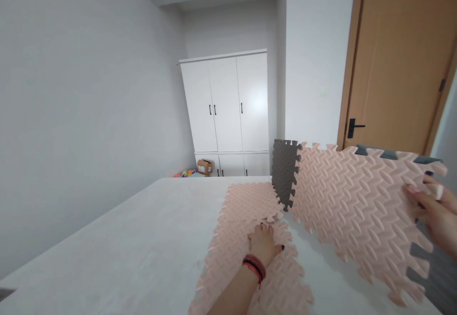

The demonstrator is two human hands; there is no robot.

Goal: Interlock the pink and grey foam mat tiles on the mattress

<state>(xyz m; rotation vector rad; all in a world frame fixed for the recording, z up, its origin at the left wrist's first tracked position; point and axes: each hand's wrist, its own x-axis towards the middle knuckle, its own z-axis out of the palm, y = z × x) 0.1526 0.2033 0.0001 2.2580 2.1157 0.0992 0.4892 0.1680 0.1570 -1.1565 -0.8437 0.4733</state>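
The left hand point(263, 243) is pressing flat, fingers spread and gripping nothing, on the pink foam tiles point(246, 239) lying joined on the bed point(135, 243). The right hand point(437, 212) is pinching the lifted pink tile point(352, 201), its grip closed on the edge, with a grey tile point(283, 172) hanging off its far side. Judging by this, joining is in hand; next the toothed edges need lining up and pressing down
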